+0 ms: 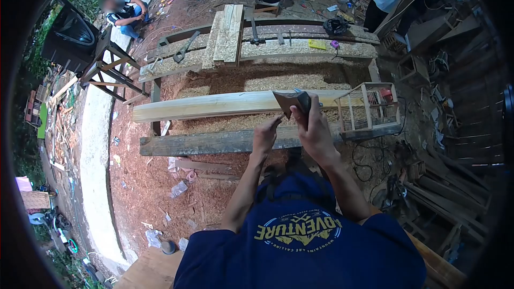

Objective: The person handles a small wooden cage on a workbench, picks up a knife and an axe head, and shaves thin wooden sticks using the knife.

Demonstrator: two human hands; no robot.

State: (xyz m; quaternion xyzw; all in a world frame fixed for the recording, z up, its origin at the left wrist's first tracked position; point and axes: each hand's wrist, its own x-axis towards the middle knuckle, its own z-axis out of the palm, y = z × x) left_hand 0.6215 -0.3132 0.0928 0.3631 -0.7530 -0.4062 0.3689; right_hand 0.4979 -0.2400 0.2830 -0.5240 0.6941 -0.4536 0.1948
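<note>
My right hand [316, 135] grips a dark, block-like tool with a brown, pointed face [287, 101], raised above the workbench; its exact kind is unclear. Close by on the left, my left hand [264, 135] is closed, fingertips pinched around something thin and dark at the tool's lower edge. What the left fingers hold is too small to make out. Behind the tool, a pale planed beam [214, 105] runs across the bench. Nearer my body lies a weathered dark beam [209, 144]. A slatted wooden frame [354, 111] rests at the bench's right end.
Stacked boards [229, 37] lie across the far side of the bench, near a hammer [254, 30], a handsaw [186, 47], a yellow object [317, 44] and a black bag [335, 25]. Shavings cover the ground. A person [127, 16] sits far left; others are at the back.
</note>
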